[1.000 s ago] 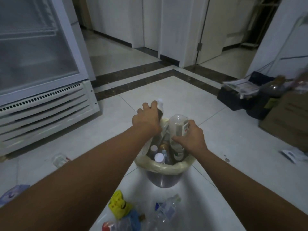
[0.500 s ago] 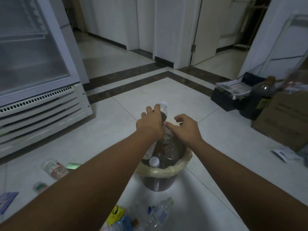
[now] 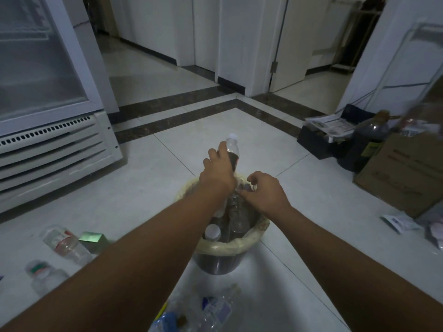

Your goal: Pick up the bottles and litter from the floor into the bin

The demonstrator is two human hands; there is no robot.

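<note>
A small round bin (image 3: 217,261) with a yellowish liner (image 3: 230,246) stands on the tiled floor, holding several bottles. Over its far rim my left hand (image 3: 217,172) is shut on a dark bottle with a white cap (image 3: 233,149), held upright. My right hand (image 3: 266,192) hovers over the bin's right side, fingers curled and apart, holding nothing. On the floor to the left lie two clear bottles (image 3: 63,243) (image 3: 44,275) and a green box (image 3: 93,239). A crushed clear bottle with a blue label (image 3: 215,310) and blue litter (image 3: 165,323) lie near the bottom edge.
A glass-door fridge (image 3: 48,130) stands at the left. At the right are a cardboard box (image 3: 405,173), a large dark bottle (image 3: 366,142), a dark crate with newspapers (image 3: 323,130) and white wrappers (image 3: 398,221). Open tiled floor lies beyond the bin.
My right hand let a clear bottle go into the bin and now holds nothing. My left hand keeps hold of the dark bottle. The view shifted, showing more floor litter at the left.
</note>
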